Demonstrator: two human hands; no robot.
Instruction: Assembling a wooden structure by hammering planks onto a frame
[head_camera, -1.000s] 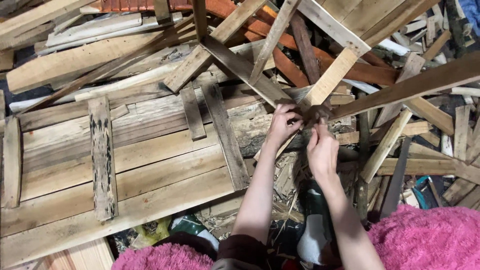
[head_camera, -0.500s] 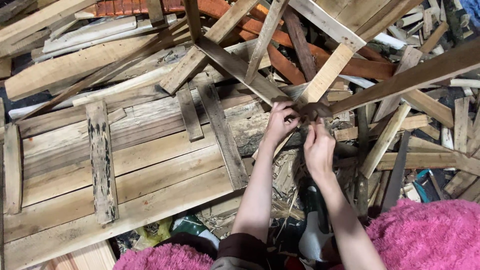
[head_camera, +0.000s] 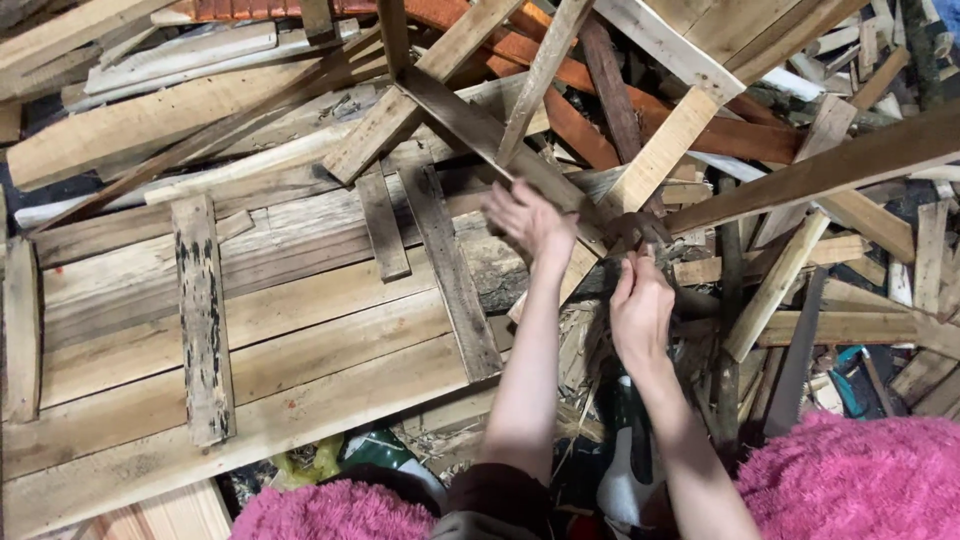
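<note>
Fingers of the left hand (head_camera: 530, 222) are spread loosely and hold nothing; they lie on a dark diagonal plank (head_camera: 470, 125). Just beside it, the right hand (head_camera: 640, 310) pinches something small and dark at the place where this plank crosses a pale slat (head_camera: 665, 145); what it is, I cannot tell. Left of the plank lies a flat pallet of pale boards (head_camera: 250, 330). Beyond the plank, reddish boards (head_camera: 560, 105) are piled. Near the wrists there is pink fuzzy fabric (head_camera: 860, 480).
</note>
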